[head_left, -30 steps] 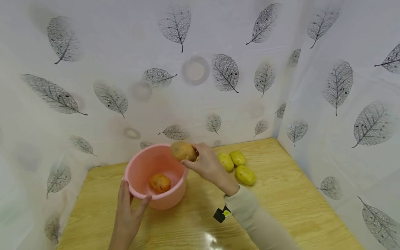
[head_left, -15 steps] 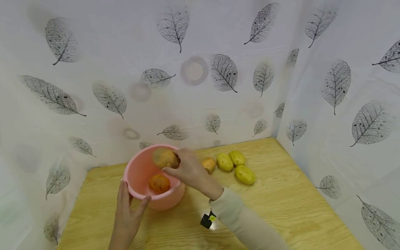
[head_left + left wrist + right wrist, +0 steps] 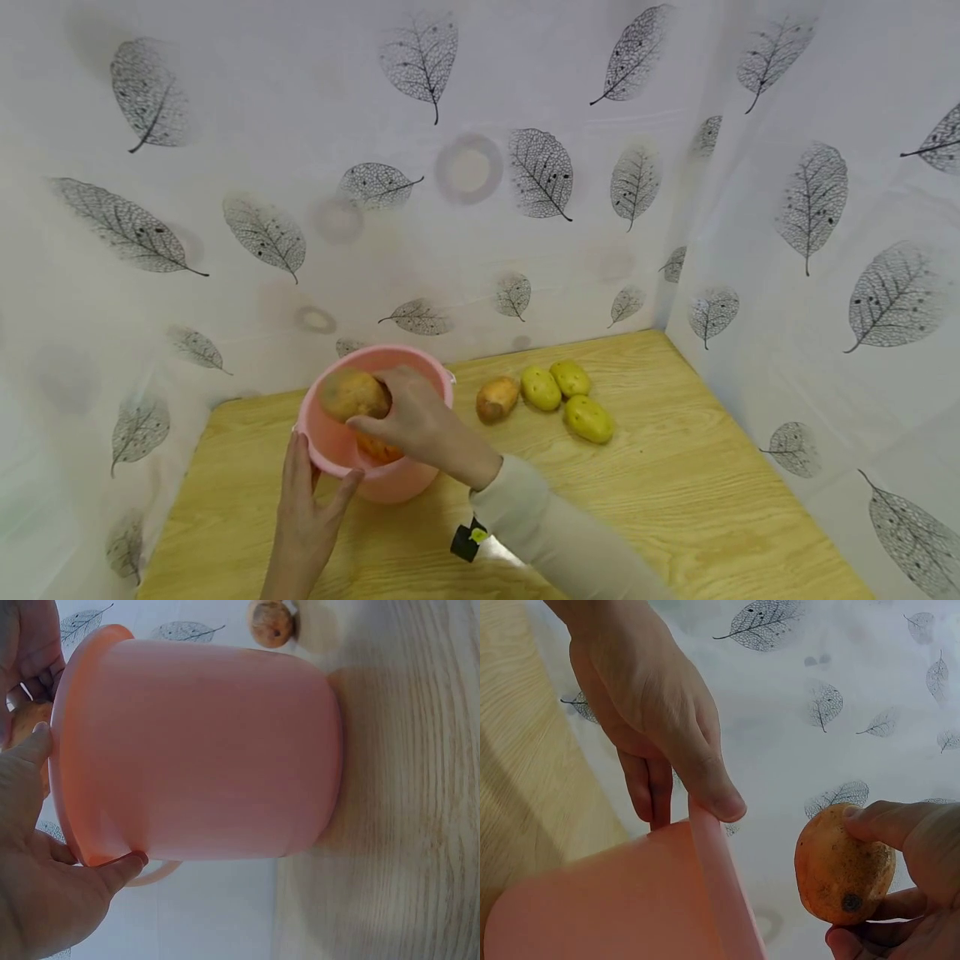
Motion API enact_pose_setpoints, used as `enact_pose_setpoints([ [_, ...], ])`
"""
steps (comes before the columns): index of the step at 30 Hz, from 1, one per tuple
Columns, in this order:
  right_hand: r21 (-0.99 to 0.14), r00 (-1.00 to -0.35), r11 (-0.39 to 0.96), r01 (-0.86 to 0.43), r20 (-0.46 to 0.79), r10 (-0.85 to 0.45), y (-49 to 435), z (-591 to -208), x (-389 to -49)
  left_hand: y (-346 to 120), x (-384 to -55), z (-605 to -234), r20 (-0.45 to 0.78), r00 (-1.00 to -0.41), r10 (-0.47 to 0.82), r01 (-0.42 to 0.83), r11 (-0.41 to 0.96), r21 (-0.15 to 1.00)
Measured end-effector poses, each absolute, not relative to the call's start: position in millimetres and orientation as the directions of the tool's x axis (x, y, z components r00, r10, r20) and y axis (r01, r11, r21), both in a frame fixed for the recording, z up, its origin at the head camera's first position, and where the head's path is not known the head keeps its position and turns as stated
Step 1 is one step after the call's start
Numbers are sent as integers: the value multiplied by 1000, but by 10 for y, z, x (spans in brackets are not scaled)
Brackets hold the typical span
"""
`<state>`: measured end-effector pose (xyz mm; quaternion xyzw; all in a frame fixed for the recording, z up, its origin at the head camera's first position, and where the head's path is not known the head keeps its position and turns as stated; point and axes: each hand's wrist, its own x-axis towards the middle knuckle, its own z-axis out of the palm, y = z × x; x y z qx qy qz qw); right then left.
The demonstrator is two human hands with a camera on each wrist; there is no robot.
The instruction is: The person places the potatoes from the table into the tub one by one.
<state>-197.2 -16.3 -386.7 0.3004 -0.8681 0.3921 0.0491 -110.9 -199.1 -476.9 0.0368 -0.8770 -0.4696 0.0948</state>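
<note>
In the head view a pink plastic bucket (image 3: 397, 483) stands on the table. My left hand (image 3: 303, 508) grips its near-left rim; the left wrist view shows the thumb and fingers of this left hand (image 3: 52, 892) at the rim. My right hand (image 3: 423, 421) holds a brown-skinned potato (image 3: 351, 395) over the bucket's mouth. A dark spot marks that potato (image 3: 840, 870) in the right wrist view, where thumb and fingers pinch it. Another orange-brown potato (image 3: 377, 451) lies inside the bucket, partly hidden by the right hand.
Right of the bucket, a brown potato (image 3: 497, 398) lies on the wooden table (image 3: 675, 483). Beside it are three yellow-green potatoes (image 3: 588, 418). A leaf-patterned white sheet (image 3: 465, 242) hangs behind and at the sides. A black wrist device (image 3: 467, 542) shows below the right sleeve.
My right hand has carried the potato leftward from the bucket's right rim to over its mouth. The brown potato on the table has come into full view. The left hand stays at the rim.
</note>
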Motion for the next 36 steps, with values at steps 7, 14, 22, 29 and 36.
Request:
enact_pose_setpoints([
  [7, -653, -788, 474, -591, 344, -510, -200, -3880, -1959, -1997, -1105, -4767, 133, -979, -152, 27, 552, 833],
  [14, -649, -792, 488, -583, 320, -520, -221, -3918, -1962, -2008, -1108, -4771, 135, -981, -141, 35, 553, 832],
  [22, -604, -797, 559, -568, 233, -558, -260, -4063, -1996, -2006, -1100, -4770, 133, -981, -144, 32, 550, 834],
  [29, -558, -785, 603, -570, 152, -601, -275, -4167, -1983, -1989, -1087, -4784, 197, -971, -135, 94, 543, 835],
  [36, -484, -753, 618, -619, 144, -642, -303, -4210, -1984, -1990, -1095, -4792, 181, -973, -145, 76, 539, 839],
])
